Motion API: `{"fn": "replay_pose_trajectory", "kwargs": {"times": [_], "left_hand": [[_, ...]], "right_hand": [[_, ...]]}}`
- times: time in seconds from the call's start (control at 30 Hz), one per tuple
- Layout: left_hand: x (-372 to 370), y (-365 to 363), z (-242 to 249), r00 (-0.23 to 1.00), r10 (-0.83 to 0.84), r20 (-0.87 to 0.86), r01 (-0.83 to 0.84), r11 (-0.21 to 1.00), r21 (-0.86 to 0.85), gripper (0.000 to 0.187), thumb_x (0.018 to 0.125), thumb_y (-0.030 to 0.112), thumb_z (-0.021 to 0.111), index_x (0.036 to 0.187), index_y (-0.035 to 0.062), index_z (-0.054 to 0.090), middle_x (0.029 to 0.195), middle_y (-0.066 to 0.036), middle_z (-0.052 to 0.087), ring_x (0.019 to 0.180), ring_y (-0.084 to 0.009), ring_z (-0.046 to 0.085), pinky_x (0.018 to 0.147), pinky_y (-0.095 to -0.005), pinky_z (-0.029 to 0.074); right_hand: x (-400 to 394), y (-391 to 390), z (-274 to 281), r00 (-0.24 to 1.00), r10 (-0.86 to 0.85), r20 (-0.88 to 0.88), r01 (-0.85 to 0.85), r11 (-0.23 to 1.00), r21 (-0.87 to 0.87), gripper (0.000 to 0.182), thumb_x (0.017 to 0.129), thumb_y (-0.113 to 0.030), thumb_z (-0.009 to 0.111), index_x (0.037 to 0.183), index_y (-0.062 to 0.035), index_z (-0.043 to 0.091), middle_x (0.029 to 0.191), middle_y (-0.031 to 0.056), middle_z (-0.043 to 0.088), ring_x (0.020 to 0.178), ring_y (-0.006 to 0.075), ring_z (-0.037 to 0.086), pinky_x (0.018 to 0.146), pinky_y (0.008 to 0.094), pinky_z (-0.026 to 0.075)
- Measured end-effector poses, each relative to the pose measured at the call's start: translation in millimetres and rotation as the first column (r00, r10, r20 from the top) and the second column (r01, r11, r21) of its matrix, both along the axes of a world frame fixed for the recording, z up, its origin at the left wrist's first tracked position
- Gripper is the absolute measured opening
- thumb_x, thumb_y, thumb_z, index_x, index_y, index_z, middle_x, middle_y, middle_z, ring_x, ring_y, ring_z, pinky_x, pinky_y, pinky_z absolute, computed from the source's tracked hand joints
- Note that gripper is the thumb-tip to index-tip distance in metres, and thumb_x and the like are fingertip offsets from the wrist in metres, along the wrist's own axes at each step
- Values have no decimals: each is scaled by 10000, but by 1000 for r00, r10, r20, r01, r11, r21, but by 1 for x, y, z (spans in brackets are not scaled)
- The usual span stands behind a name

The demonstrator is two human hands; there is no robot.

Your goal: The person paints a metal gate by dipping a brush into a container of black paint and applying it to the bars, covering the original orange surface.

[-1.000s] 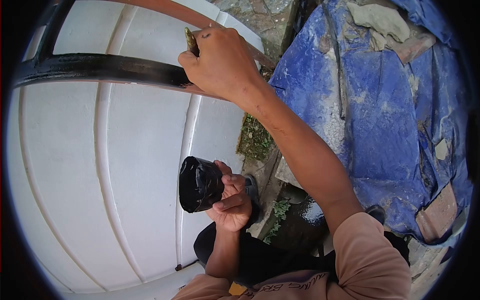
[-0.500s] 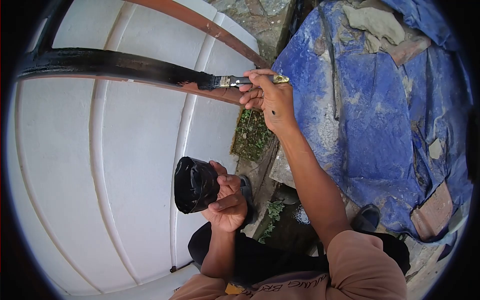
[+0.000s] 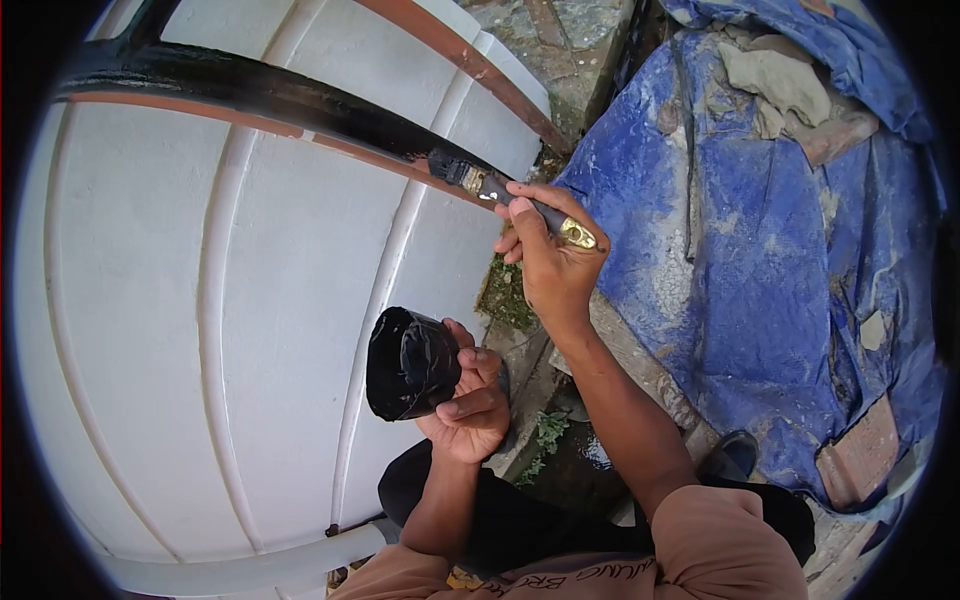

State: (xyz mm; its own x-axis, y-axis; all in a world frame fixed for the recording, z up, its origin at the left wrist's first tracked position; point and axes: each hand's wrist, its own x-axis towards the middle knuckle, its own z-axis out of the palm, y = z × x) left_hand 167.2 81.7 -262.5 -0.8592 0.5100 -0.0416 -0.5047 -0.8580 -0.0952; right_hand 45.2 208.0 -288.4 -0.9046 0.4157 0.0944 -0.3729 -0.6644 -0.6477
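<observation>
My right hand (image 3: 555, 260) grips a paintbrush (image 3: 530, 208) by its dark handle, with the gold-coloured end sticking out past the palm. The black bristles touch the lower side of a rail (image 3: 300, 100). Glossy black covers most of that rail, and reddish brown shows along its lower edge. Below and to the left, my left hand (image 3: 468, 405) holds a black cup (image 3: 410, 365) by its side. The cup is tilted, its opening facing left, and its inside looks black.
A white ribbed wall (image 3: 290, 300) lies behind the rail. Another reddish-brown rail (image 3: 460, 55) runs above. On the right, a blue tarp (image 3: 750, 260) carries stones and brick pieces. Small plants (image 3: 545, 435) grow beside the dark gap near my feet.
The brush has turned so its handle slants down to the right, and my right hand has moved lower. The view has shifted; my left hand still holds the cup.
</observation>
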Motion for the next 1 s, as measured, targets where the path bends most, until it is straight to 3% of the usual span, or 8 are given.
{"fn": "replay_pose_trajectory", "kwargs": {"times": [0.1, 0.27, 0.37, 0.5, 0.6, 0.7, 0.8, 1.0], "left_hand": [[0, -2, 1, 1000, 15, -1, -15, 1000, -10, 540, 922, 331, 668, 1425, 220, 505, 1278, -111, 535, 791, -175, 681, 664, -205, 596], [-1, -1, 1, 1000, 1, 8, -1, 1000, 0, 529, 930, 326, 658, 1426, 221, 504, 1276, -108, 537, 785, -170, 682, 658, -198, 594], [-2, -1, 1, 1000, -2, 7, 2, 1000, -1, 523, 934, 316, 657, 1427, 226, 504, 1279, -105, 537, 785, -166, 683, 657, -195, 592], [-1, -3, 0, 1000, 8, -1, -8, 1000, -12, 524, 933, 304, 664, 1427, 232, 503, 1282, -100, 536, 789, -163, 685, 657, -192, 590], [-5, 1, 1, 999, -22, -25, 21, 999, -24, 544, 917, 63, 668, 1411, 221, 505, 1302, -113, 548, 834, -175, 717, 696, -197, 624], [1, 1, -4, 1000, 0, -14, 0, 1000, -5, 537, 924, 296, 678, 1428, 240, 503, 1285, -91, 536, 798, -161, 685, 671, -194, 589], [-2, 0, -1, 999, -25, -36, 25, 1000, -19, 553, 909, 59, 675, 1410, 221, 504, 1303, -110, 547, 841, -171, 717, 704, -202, 626], [-2, 1, -1, 999, -22, -40, 21, 999, -24, 564, 905, 45, 674, 1412, 219, 500, 1305, -110, 548, 843, -171, 717, 703, -202, 626]], "right_hand": [[12, -4, 0, 994, -111, -9, 111, 993, -46, 196, 960, -45, 607, 1132, 43, 642, 927, 170, 718, 604, 128, 670, 490, 207, 503], [9, -20, 27, 985, -4, -170, -7, 998, -66, 214, 954, -21, 610, 1158, 36, 638, 1144, 192, 678, 767, 156, 709, 515, 216, 525], [11, -30, 1, 1000, -20, 12, 21, 997, -75, 191, 950, -59, 640, 1129, 3, 667, 983, 95, 724, 650, 82, 660, 524, 197, 502], [24, -24, -62, 960, -45, 277, 56, 998, -32, 123, 939, -7, 597, 1027, 14, 682, 874, 66, 703, 660, 92, 649, 550, 216, 518], [21, -15, -79, 934, -174, 314, 147, 983, 107, 103, 924, 8, 595, 976, 13, 684, 819, 54, 689, 654, 100, 641, 559, 224, 521], [-12, -16, -74, 928, -365, 74, 316, 877, 363, 74, 914, -1, 613, 941, 12, 680, 806, 49, 686, 649, 100, 635, 559, 218, 517], [-26, -2, -30, 984, -180, 19, 160, 916, 367, 55, 907, -27, 634, 927, 3, 676, 812, 70, 684, 621, 108, 643, 533, 218, 511], [-39, 39, -31, 986, 154, 66, -130, 949, -286, 179, 925, -126, 648, 1020, 23, 672, 803, 139, 690, 548, 155, 657, 451, 246, 493]]}}
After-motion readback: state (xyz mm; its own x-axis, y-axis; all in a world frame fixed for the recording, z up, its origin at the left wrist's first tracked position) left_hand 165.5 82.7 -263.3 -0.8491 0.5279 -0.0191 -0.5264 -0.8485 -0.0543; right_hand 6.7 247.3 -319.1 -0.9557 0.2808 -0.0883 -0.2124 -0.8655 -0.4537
